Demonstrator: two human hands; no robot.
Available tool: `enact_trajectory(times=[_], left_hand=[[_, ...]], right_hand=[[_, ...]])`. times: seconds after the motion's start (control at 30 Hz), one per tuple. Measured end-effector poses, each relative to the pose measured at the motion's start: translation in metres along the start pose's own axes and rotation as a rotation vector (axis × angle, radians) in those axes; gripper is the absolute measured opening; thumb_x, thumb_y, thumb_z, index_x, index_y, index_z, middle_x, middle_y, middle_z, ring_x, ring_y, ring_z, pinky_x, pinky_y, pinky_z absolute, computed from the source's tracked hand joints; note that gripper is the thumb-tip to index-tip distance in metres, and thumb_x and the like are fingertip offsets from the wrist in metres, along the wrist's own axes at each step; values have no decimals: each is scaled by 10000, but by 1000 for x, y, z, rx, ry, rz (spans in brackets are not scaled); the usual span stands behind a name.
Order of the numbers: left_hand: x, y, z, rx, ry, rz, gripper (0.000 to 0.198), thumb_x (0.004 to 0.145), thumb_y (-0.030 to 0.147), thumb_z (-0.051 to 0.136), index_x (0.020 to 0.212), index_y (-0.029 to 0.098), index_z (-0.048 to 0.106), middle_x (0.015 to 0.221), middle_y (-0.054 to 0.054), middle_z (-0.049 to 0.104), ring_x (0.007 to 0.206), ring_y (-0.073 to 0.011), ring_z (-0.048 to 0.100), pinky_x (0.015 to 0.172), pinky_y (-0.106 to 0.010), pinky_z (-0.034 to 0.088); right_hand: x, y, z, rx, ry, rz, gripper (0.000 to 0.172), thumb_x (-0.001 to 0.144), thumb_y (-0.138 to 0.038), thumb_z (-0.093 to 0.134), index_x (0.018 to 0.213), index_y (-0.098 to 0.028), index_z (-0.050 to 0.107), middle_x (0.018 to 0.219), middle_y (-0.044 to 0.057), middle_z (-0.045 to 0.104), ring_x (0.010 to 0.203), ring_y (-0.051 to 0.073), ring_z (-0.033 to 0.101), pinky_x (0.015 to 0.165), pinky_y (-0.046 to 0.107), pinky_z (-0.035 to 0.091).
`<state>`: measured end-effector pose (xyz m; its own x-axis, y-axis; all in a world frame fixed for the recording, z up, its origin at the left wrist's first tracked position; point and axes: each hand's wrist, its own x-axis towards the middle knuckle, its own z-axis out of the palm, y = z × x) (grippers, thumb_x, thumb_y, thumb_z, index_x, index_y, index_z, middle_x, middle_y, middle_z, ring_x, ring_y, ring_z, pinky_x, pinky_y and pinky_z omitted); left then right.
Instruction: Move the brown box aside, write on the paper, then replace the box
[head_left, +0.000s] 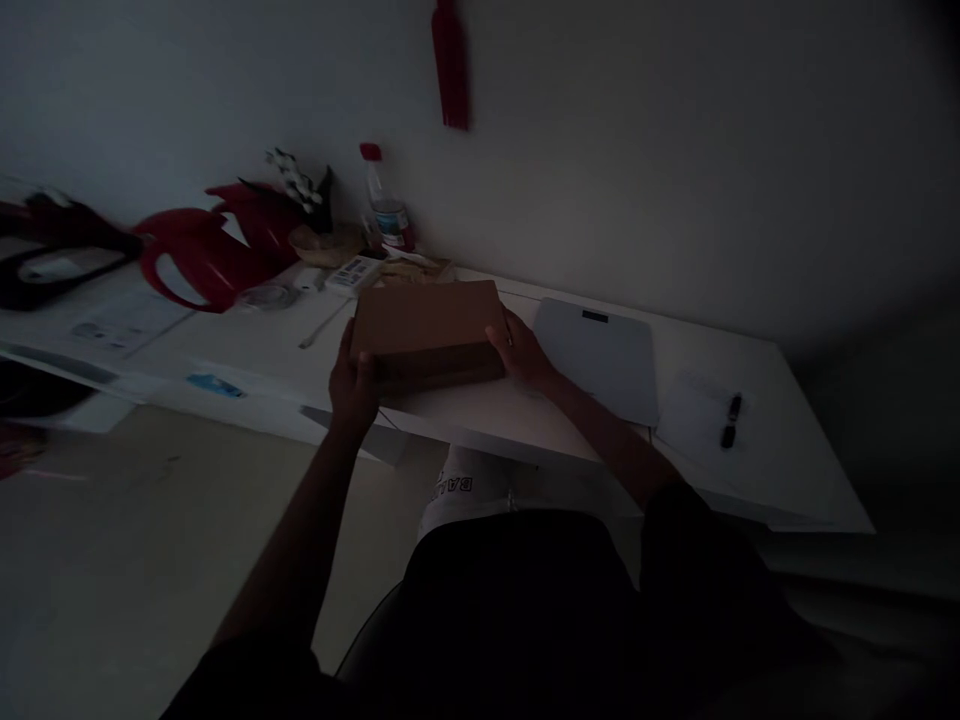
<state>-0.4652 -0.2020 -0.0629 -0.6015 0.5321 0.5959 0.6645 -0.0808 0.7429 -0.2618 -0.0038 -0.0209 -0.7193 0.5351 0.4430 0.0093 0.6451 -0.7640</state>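
A flat brown cardboard box point(427, 330) lies on the white desk point(765, 470) in front of me. My left hand point(352, 385) grips its near left corner, fingers wrapped over the edge. My right hand point(521, 350) clasps the box's right side, thumb on top. The room is dim, so fine detail of the fingers is hard to see.
A grey flat pad point(600, 355) lies right of the box, then a sheet of paper with a black pen point(730, 420). Behind the box stand a red-capped bottle point(382, 205), a small keypad device point(352, 273) and red plastic shapes point(202, 250). A red tassel point(450, 65) hangs on the wall.
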Motion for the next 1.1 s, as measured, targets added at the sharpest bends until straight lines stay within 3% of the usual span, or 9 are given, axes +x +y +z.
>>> enact_trajectory(times=[0.23,0.5,0.8,1.0,1.1], left_hand=[[-2,5,0,81,-23,-78,958,932,795,326,1539,54,335,1446,-153,487,1302,-264,500,1096,-366,403],[-3,8,2,130,-42,-69,990,926,820,260,1538,44,322,1477,-161,447,1304,-251,493,1088,-348,396],[-2,8,4,203,-48,-79,1067,889,870,192,1541,33,306,1434,-194,482,1211,-292,559,1015,-405,455],[-2,-1,1,148,-44,-38,958,932,762,381,1532,19,293,1426,-223,478,1243,-293,542,1010,-428,465],[-2,2,2,124,51,94,852,945,567,531,1518,0,258,1425,-257,452,1290,-294,507,973,-418,490]], right_hand=[[-1,2,0,-6,-7,15,864,910,-795,301,1444,-126,415,1442,159,468,1332,274,467,1129,418,398],[-4,6,2,4,-1,22,791,939,-683,353,1471,-98,363,1447,148,457,1324,255,467,1123,402,397],[-6,7,1,-4,-16,55,809,935,-700,327,1496,-117,323,1497,125,405,1346,238,443,1135,373,389],[-8,-6,-9,-74,-159,134,778,985,-650,284,1538,-102,257,1532,125,361,1381,227,410,1157,361,373],[-11,-17,-20,-220,-241,220,824,1014,-601,278,1577,-19,125,1608,154,195,1480,242,252,1222,371,267]])
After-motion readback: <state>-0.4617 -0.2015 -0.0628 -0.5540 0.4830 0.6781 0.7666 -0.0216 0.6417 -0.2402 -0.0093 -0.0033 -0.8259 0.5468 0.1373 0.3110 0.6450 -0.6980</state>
